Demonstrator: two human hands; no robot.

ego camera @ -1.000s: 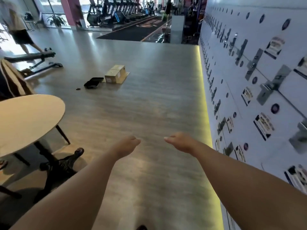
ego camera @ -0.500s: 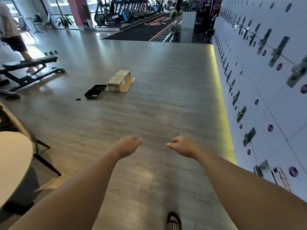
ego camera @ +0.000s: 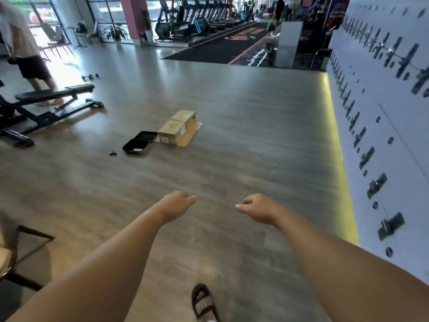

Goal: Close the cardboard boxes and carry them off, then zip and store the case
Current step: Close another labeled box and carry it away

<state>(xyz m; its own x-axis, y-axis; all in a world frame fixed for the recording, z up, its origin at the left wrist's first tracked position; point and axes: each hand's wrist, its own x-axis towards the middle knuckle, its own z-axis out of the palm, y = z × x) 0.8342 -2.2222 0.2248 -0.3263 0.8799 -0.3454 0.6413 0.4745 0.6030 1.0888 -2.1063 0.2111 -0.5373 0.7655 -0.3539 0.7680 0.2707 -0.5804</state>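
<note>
2 boxes (ego camera: pixel 178 130) + open case (ego camera: pixel 139 142) mid-floor, nearer than 1 s ago | left hand (ego camera: pixel 177 203), right hand (ego camera: pixel 257 206) loosely curled, empty | approach ongoing

Two cardboard boxes (ego camera: pixel 178 129) on floor, open black case (ego camera: pixel 140 143) beside, both hands (ego camera: pixel 177 204) empty, loosely curled

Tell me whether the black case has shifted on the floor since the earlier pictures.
No. The black case lies open just left of the cardboard boxes, same as earlier; only the camera advanced.
</note>
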